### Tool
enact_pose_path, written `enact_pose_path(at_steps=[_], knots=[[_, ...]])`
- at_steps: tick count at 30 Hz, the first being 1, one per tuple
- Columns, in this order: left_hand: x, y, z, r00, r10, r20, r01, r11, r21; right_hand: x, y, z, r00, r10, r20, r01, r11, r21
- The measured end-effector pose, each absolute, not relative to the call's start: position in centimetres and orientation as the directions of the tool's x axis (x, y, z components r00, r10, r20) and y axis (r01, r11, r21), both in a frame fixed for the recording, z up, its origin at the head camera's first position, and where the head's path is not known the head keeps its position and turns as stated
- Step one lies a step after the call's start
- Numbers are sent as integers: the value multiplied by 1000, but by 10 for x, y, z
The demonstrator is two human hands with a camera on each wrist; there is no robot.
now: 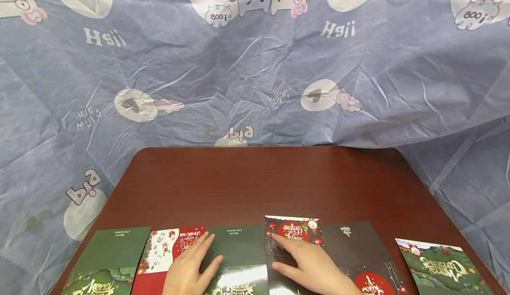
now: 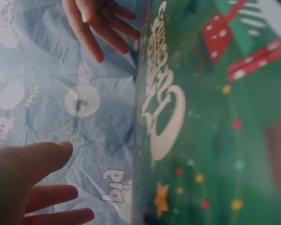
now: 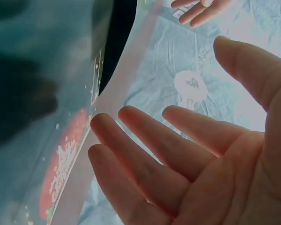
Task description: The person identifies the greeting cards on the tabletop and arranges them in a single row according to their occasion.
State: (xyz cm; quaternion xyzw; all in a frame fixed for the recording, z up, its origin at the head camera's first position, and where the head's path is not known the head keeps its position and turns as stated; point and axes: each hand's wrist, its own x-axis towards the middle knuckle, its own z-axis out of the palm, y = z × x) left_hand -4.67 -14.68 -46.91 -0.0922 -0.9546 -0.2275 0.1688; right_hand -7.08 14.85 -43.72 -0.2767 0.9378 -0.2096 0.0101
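Fingers spread, my left hand lies over a red-and-white Christmas card, its thumb overlapping a dark green card beside it. My right hand extends over a dark card with a red round Christmas print and hides part of it. Nothing shows between the fingers of either hand. In the left wrist view, a green printed card looms close on the right. The right wrist view shows the right palm with straight, parted fingers, beside a dark card with a red print.
On the left lies an unfolded green card; a black card sits right of the right hand. Farther right is a green Merry Christmas card. The cards line the near part of the brown table, with a blue-grey printed cloth behind.
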Motion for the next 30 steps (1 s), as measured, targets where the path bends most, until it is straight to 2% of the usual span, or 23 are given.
enact_pose_path(at_steps=[7, 15, 22, 30], knots=[[-44, -148, -475, -935, 38, 353, 204, 872, 445, -69, 147, -445, -844, -531, 78, -513, 754, -410], [-42, -150, -477, -946, -42, 321, 119, 876, 467, -69, 143, -449, -846, -529, 71, -494, 726, -478], [-38, -149, -473, -968, -133, 214, -11, 871, 491, -70, 141, -454, -851, -518, 86, -486, 714, -504], [-37, -149, -472, -983, -137, 122, -58, 864, 500, -70, 139, -457, -856, -507, 103, -476, 695, -538]])
